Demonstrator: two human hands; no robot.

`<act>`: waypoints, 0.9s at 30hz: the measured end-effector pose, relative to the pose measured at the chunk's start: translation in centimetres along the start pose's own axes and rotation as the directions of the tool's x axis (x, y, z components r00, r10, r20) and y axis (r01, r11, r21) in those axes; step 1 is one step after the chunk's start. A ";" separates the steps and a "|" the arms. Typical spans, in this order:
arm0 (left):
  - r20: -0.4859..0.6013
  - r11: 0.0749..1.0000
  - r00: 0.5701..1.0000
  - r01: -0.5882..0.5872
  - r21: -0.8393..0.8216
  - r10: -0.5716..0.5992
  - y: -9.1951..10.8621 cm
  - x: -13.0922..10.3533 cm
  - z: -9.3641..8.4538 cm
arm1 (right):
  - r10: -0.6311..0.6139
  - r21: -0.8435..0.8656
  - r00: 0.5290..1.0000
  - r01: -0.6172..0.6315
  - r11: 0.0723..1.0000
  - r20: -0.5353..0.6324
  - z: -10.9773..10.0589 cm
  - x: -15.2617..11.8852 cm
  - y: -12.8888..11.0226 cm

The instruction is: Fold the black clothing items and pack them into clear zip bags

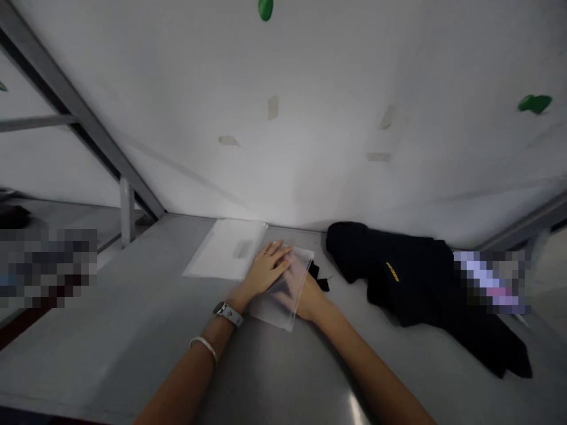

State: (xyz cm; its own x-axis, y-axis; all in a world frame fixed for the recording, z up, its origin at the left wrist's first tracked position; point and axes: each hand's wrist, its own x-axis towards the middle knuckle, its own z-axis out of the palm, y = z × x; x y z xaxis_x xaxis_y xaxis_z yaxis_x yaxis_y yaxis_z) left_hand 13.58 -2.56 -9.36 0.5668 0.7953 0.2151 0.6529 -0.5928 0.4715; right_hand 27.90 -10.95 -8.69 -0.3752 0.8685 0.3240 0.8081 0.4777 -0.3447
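Bottom of frame: two bare forearms reach in across a grey surface [146, 330]; white bracelet [204, 345] and grey-strapped watch [228, 313] on the left one. Centre: left hand [267, 268] lies palm down, fingers extended and a little apart, on a frosted clear bag [272, 313]; grip flat, nothing clasped. Right hand [306, 300] comes in from the lower right, its fingers behind the bag's film; inside or merely under, cannot tell, nor how closed that grip is. Bag sits mid-frame on the surface. Black piece [319, 277] pokes out at its right edge. Risk, as judged: film looks thin and slick, so uneven palm pressure could skid or crease it; the right wrist could catch the edge and drag the bag along. Left of centre, flat clear packaging [224, 251] bears a small grey patch, print unreadable. Right: dark garment [420, 277], spread and rumpled, with yellow lettering [392, 272] too small and slanted to read. Beyond, white wall [328, 65] with tape scraps [273, 108] and green leaf shapes [265, 8]; no writing made out there.
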 end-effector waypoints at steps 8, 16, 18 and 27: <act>0.072 1.000 0.997 -0.008 0.029 0.006 0.0 -0.1 0.1 | -0.139 -0.054 0.985 0.144 0.988 0.099 -3.4 -4.4 2.3; 0.077 0.997 0.996 -0.045 0.066 0.040 0.3 -0.2 0.6 | 0.078 -0.043 0.995 -0.076 0.996 0.057 -1.5 -3.9 1.8; 0.079 0.997 0.996 -0.052 0.064 0.047 0.3 -0.1 0.6 | 0.026 0.003 0.997 -0.026 1.000 0.079 -1.7 -3.5 1.5; 0.082 0.996 0.993 -0.086 -0.005 0.086 0.3 0.0 0.1 | -0.174 0.126 0.980 0.162 0.979 0.093 -1.5 -1.6 0.4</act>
State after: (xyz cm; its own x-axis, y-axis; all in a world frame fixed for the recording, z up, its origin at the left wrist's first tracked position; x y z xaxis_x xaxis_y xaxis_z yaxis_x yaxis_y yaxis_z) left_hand 13.86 -2.77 -9.27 0.6598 0.7285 0.1843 0.5992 -0.6580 0.4560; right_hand 29.49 -12.39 -8.00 -0.5511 0.7804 0.2955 0.6727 0.6250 -0.3960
